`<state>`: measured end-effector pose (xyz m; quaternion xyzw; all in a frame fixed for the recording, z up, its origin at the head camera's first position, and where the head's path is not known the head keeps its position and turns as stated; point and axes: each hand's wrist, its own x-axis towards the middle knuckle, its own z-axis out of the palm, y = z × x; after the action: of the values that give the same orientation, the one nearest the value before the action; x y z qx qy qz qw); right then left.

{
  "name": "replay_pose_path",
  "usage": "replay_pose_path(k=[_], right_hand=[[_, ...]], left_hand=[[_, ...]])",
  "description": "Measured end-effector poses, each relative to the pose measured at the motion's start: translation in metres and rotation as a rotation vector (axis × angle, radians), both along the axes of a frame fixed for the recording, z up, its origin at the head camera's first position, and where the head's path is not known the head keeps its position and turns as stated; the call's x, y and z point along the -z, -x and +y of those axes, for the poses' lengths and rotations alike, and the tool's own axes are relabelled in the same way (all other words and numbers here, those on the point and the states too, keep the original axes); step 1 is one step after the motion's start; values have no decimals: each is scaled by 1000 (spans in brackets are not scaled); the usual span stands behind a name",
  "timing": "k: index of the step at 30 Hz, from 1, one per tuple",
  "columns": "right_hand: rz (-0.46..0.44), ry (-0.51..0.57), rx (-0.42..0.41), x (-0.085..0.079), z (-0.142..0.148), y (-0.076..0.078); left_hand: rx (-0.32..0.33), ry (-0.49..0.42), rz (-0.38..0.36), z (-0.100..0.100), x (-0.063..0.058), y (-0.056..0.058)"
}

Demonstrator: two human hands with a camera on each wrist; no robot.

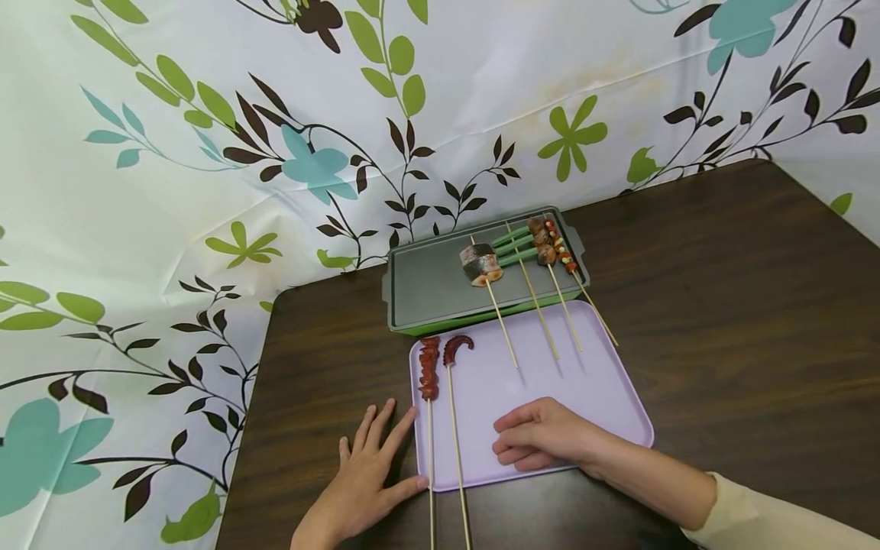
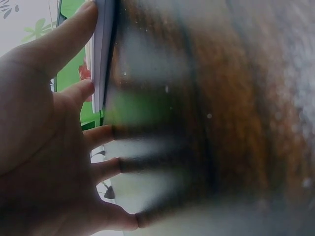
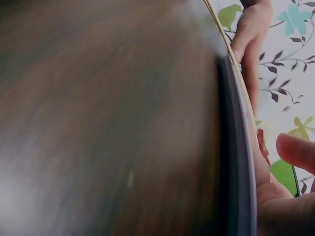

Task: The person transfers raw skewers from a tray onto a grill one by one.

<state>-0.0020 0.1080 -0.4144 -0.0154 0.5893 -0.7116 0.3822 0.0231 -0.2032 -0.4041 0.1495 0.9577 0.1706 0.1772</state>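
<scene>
My left hand (image 1: 364,477) lies with fingers spread on the table, its thumb tip at the left edge of the lilac tray (image 1: 550,397). In the left wrist view, the thumb and index finger reach the tray's side. Over the tray's front part is my right hand (image 1: 546,435), fingers loosely bent, holding nothing. Between the hands, a skewer of red meat pieces (image 1: 428,370) and a skewer with a curled tentacle (image 1: 451,350) lie on the tray's left side, sticks extending past its front edge.
Behind the tray stands a grey grill plate (image 1: 426,283) on a green base. On it lie a fish skewer (image 1: 480,263), a green okra-like skewer (image 1: 516,248), a brown ball skewer (image 1: 543,243) and a colourful skewer (image 1: 560,244), sticks overhanging the tray. Patterned cloth (image 1: 481,76) hangs behind the table (image 1: 722,305).
</scene>
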Motion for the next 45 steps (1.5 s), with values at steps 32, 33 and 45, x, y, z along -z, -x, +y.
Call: replay_pose_path(k=[32,33,45], right_hand=[[-5,-56,14,1,-61,4],[1,-66,16,2,-60,3],[65,-57,32,2,-53,2]], left_hand=[[3,-10,0,1,-1,-1],[5,-11,1,1,-1,-1],[3,-6,2,0,0,-1]])
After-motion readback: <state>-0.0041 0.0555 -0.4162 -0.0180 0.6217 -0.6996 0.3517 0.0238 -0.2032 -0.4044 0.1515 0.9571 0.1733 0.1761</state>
